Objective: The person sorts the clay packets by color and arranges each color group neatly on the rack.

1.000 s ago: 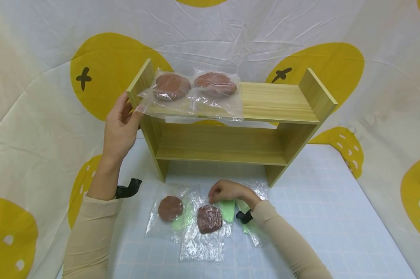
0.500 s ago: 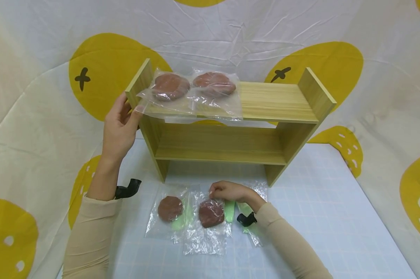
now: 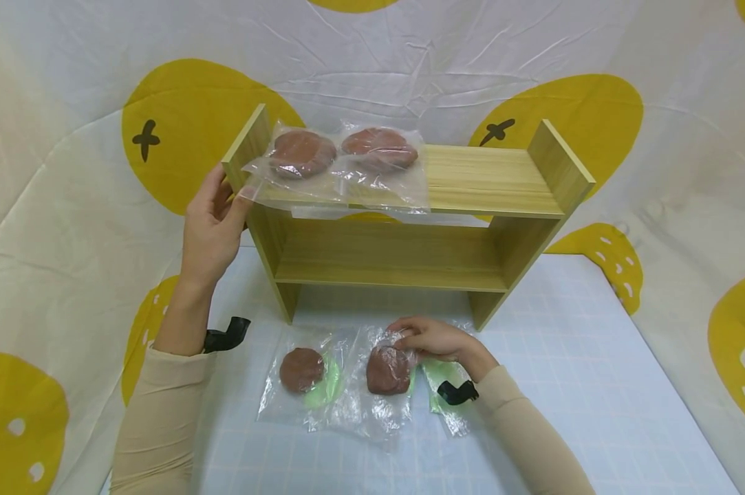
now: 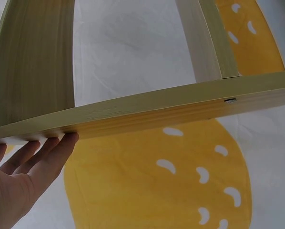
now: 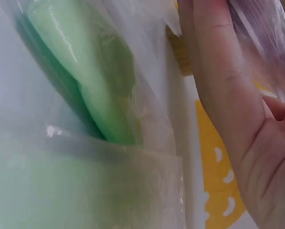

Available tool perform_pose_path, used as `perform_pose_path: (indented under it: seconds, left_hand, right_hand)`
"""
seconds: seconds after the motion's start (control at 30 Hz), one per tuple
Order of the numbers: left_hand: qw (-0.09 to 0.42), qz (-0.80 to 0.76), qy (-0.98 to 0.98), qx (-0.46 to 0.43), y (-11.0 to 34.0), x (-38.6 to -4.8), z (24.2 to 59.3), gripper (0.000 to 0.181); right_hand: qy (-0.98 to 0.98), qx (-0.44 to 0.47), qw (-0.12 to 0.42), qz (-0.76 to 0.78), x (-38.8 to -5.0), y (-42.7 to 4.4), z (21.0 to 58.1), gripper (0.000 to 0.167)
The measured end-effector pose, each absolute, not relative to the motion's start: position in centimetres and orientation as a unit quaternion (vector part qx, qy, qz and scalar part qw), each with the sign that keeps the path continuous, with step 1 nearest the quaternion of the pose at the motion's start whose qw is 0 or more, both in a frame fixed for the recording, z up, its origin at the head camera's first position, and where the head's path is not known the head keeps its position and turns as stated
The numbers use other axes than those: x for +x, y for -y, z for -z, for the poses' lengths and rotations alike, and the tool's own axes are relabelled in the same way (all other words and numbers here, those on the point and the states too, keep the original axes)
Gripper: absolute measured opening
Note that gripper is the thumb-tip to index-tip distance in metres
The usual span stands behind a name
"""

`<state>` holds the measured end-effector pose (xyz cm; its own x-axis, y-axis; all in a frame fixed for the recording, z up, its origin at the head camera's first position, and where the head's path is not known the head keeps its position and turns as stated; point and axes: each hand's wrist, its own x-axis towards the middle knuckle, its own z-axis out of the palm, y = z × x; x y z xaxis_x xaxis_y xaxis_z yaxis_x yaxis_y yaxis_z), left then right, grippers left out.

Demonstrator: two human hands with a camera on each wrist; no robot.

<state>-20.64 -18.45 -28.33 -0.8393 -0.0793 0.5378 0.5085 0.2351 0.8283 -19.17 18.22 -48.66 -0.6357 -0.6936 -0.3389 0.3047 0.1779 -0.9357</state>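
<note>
Right hand (image 3: 430, 338): thumb and fingers pinched together on a clear bag's upper part; some fingertips hidden.
Left hand (image 3: 211, 230): fingers fairly straight, slightly apart, touching the outer side of the wooden shelf (image 3: 391, 254).
Held brown patty (image 3: 388, 371): inside the pinched bag, at the right hand's 8 o'clock; cannot tell whether bag has cleared the table (image 3: 595, 412).
Just changed: bag and right hand shifted toward 2 o'clock; left hand hasn't moved.
Reading: bag seems in process of being picked up.
Patty's 3 o'clock: bagged green piece (image 3: 435, 377).
Patty's 9 o'clock: second brown patty (image 3: 302, 370), bagged; light green piece (image 3: 326, 388) at its 4 o'clock.
Shelf, patty's 12 o'clock: top board bears two bagged patties, left one (image 3: 304, 152) and right one (image 3: 381, 148).
</note>
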Motion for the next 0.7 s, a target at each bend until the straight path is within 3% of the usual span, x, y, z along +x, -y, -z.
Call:
perform_pose_path:
  seconds: [0.2, 0.47, 0.7]
  left_hand:
    - [0.239, 0.601, 0.749, -0.141, 18.5, -20.7, 28.3, 0.049]
    - [0.241, 0.603, 0.746, -0.147, 18.4, -20.8, 28.3, 0.048]
    - [0.236, 0.601, 0.751, -0.138, 18.4, -20.6, 28.2, 0.048]
  right_hand:
    - [-0.627, -0.158, 0.396, 0.652, -18.5, -20.0, 48.4, 0.042]
    - [-0.597, -0.227, 0.369, 0.675, -17.4, -21.6, 47.5, 0.013]
    - [-0.547, -0.255, 0.340, 0.722, -16.3, -22.6, 45.6, 0.024]
